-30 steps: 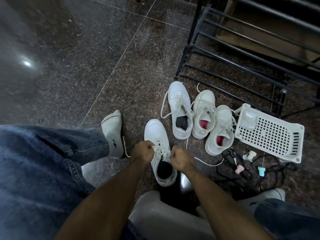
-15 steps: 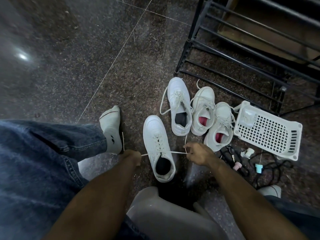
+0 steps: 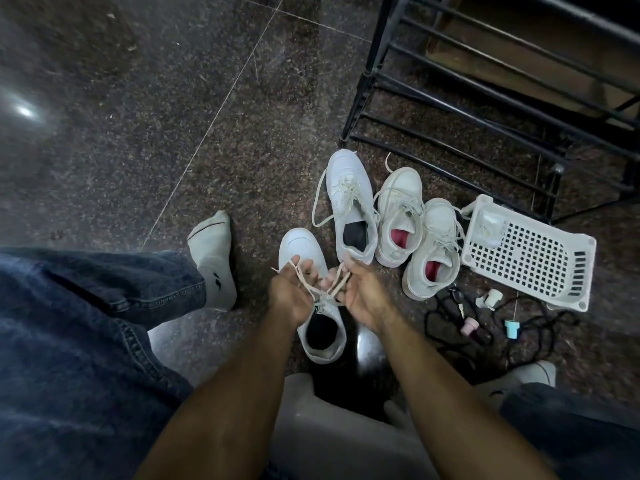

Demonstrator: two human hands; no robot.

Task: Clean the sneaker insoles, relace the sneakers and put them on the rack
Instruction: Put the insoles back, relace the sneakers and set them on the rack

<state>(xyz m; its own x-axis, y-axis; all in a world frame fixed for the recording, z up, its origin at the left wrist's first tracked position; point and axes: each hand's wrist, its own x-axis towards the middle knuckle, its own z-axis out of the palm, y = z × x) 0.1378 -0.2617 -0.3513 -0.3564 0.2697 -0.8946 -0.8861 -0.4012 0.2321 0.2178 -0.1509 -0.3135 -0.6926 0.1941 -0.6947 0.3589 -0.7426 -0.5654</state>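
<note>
left hand (image 3: 290, 292): pinching lace (image 3: 316, 289)
right hand (image 3: 360, 292): gripping other lace end
sneaker (image 3: 313, 292): on floor, under both hands

A dark polished granite floor (image 3: 156, 109) is seen, crossed by thin pale joint lines. A bright light reflection (image 3: 25, 110) is shown on it at the left. Behind the black metal bars at the upper right, a brown wooden surface (image 3: 485, 53) is visible.

Both hands (image 3: 325, 289) now together, laces (image 3: 323, 289) crossed over sneaker (image 3: 304, 251).
</note>
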